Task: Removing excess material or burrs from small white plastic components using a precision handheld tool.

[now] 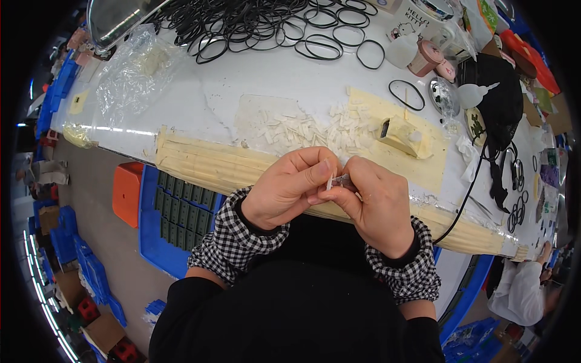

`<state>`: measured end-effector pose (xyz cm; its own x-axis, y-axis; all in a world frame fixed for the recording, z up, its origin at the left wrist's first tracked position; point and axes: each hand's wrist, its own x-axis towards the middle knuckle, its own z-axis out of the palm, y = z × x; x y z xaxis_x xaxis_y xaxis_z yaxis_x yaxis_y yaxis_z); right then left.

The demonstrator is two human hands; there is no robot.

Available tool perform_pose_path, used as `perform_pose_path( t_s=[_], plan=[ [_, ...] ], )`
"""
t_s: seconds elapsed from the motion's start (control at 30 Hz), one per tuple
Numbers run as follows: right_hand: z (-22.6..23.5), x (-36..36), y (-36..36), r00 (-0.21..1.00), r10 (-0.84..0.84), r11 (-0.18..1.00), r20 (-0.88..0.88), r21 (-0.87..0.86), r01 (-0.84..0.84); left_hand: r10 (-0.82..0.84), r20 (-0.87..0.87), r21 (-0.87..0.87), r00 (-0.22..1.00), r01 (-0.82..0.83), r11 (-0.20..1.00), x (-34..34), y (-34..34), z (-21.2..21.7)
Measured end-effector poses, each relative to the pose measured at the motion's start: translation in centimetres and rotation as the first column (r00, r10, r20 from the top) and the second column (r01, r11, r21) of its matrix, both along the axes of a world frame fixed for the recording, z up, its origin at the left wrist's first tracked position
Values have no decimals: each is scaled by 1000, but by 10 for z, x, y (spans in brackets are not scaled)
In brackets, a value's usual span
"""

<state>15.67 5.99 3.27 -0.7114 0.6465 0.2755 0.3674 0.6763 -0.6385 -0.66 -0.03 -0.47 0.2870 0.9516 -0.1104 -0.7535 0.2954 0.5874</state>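
Both my hands meet over the taped front edge of the table. My left hand (290, 187) pinches a small white strip (330, 181) upright between thumb and finger. Right beside it, my right hand (382, 202) grips a small dark greyish piece (345, 181) between thumb and curled fingers; its exact kind is too small and covered to tell. The two pieces are close together, and I cannot tell whether they touch. Just beyond my hands lies a loose pile of small white strips (296, 130). A tape-wrapped block (400, 135) with a dark opening sits right of the pile.
Black rubber rings (254, 24) heap at the back; a crumpled plastic bag (133, 75) lies left. Bottles, a pink jar (426, 57) and a black cable (466, 199) occupy the right. Below the edge stand a blue crate (157, 248) of dark green parts and an orange stool (126, 195).
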Motion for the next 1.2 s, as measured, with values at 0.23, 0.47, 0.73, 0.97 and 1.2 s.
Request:
perform_pose_path(
  t_s=[0.23, 0.47, 0.73, 0.97, 1.2],
  plan=[
    [-1, 0, 0, 1000, 11, 1000, 24, 14, -11, 10, 21, 2, 1000, -10, 1000, 2, 0, 0],
    [-1, 0, -1, 1000, 15, 1000, 17, -1, -15, 31, 49, 17, 998, -32, 999, 4, 0, -4],
    [1, 0, -1, 999, 14, 1000, 36, -9, -13, 38, 53, 12, 998, -39, 999, 5, -1, -9],
    [2, 1, -2, 999, 18, 1000, 29, -26, -18, 54, 48, 3, 997, -54, 999, 6, -1, -10],
    [1, 1, -2, 999, 24, 1000, 28, -9, -24, 46, 66, 3, 997, -46, 999, 6, -1, -9]
  ],
)
